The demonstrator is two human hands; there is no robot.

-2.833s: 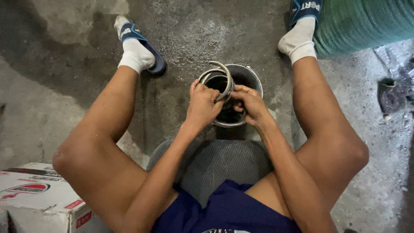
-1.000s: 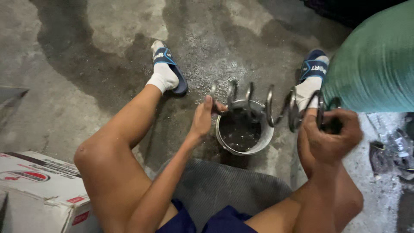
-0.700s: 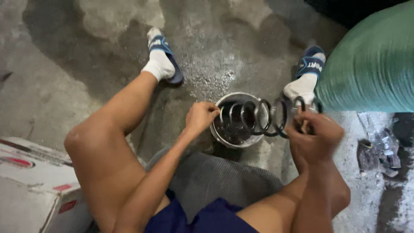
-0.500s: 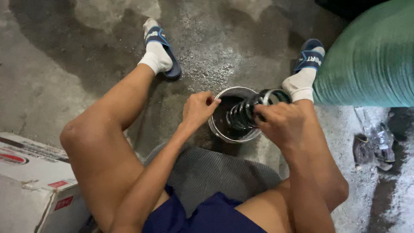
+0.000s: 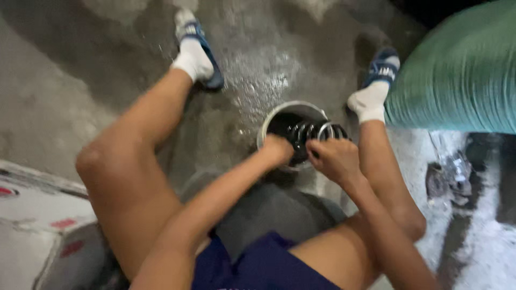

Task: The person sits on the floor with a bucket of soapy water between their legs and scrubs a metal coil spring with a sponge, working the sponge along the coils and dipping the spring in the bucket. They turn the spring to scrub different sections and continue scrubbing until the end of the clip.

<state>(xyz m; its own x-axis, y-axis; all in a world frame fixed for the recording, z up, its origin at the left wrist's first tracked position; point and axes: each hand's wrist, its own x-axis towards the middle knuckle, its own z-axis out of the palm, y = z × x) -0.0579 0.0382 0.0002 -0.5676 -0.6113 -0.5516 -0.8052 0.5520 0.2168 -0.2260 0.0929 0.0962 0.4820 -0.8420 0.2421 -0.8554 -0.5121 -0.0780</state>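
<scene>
From the head camera, the metal coil spring [image 5: 314,134] had been drawn back together: a second earlier it was stretched wide between the two hands, out past the right foot, and now its loops sat bunched over the mouth of the round metal can [image 5: 293,134] on the floor. The right hand [image 5: 334,160] was curled shut around the near end of the spring at the can's right rim. The left hand [image 5: 277,149] had come in to the can's near edge, fingers bent down toward the dark inside; whether it gripped the spring's other end could not be made out in the blur. Judging by this, the spring was being lowered or dipped into the can rather than pulled apart.

Around it, the wet concrete floor [image 5: 258,75] shone just beyond the can. The person's socked feet in blue sandals [image 5: 199,45] flanked it, well apart. A large green ribbed roll [image 5: 457,80] lay close to the right foot, and a white carton [image 5: 43,231] sat by the left knee. Nothing blocked the can itself.
</scene>
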